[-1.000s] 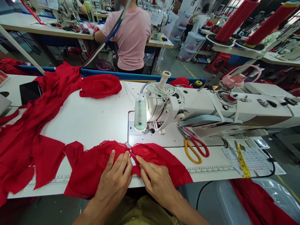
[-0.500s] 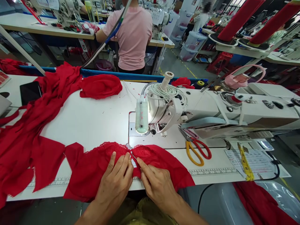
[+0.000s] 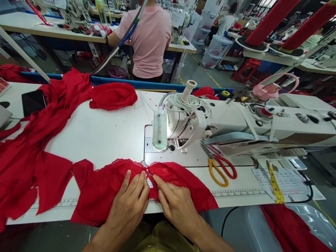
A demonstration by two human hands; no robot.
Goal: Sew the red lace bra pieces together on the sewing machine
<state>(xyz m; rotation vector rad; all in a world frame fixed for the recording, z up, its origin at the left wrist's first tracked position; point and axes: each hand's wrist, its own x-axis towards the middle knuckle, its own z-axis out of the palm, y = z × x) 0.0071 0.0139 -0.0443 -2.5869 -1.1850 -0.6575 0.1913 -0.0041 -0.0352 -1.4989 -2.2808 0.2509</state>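
A red lace-trimmed garment piece [image 3: 102, 190] lies at the table's front edge, before the sewing machine [image 3: 181, 122]. My left hand [image 3: 131, 196] lies palm down on its left half, fingers stretched out and pressing the cloth near the middle. Pinched in my right hand [image 3: 174, 197] is a thin metal pointed tool [image 3: 149, 173], its tip at the centre of the lace edge. The tool's full shape is hidden by my fingers. Between the hands a small pale patch [image 3: 149, 182] shows; I cannot tell what it is.
Scissors [image 3: 218, 168] with yellow and red handles lie right of the machine's needle area. A yellow tape measure [image 3: 275, 183] rests on a written sheet [image 3: 259, 175]. Red fabric [image 3: 52, 119] is heaped at left, beside a dark phone [image 3: 33, 103]. A co-worker [image 3: 151, 38] sits ahead.
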